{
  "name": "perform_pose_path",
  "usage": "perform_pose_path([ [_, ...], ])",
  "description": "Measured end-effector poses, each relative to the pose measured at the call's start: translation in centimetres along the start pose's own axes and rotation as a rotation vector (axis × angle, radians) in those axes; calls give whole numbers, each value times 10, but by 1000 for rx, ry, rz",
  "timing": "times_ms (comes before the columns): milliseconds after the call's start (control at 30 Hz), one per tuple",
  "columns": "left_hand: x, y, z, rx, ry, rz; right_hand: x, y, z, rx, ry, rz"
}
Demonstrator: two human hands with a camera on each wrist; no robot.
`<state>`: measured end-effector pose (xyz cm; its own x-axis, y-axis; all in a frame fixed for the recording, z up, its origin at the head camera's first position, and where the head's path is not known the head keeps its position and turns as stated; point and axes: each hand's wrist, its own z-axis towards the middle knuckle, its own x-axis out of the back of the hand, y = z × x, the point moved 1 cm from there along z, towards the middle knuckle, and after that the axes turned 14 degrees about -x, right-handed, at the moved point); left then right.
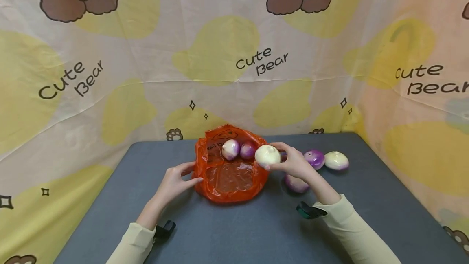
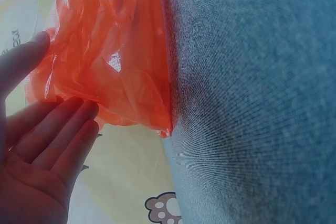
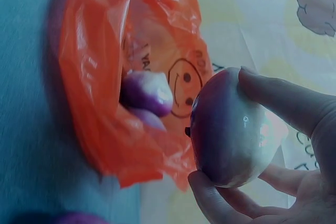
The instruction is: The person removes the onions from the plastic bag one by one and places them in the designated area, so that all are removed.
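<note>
An orange-red plastic bag stands on the table with its mouth spread wide. Two purple-and-white onions lie inside it, towards the back. My right hand holds a pale onion between thumb and fingers at the bag's right rim. In the right wrist view this onion has a purple side and a small dark tip. At the bag's left side, my left hand touches the plastic. The left wrist view shows its fingers fairly straight against the bag, the thumb spread apart from them.
Right of the bag on the grey table lie a purple onion, a whiter onion and another purple one partly behind the right wrist. A printed cloth hangs behind the table.
</note>
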<state>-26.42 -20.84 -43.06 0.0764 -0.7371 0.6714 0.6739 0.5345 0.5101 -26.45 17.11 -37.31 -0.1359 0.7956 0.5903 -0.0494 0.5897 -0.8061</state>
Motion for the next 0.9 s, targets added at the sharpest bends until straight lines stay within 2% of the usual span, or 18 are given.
perform_pose_path([
  [400, -1, 1, 1, -11, 2, -12, 28, 25, -11, -47, 67, -41],
  [667, -1, 2, 1, -1, -2, -10, 49, 43, -19, -35, 119, -39],
  [900, -1, 1, 1, -2, -3, -8, 61, 54, -28, -98, 137, -54],
])
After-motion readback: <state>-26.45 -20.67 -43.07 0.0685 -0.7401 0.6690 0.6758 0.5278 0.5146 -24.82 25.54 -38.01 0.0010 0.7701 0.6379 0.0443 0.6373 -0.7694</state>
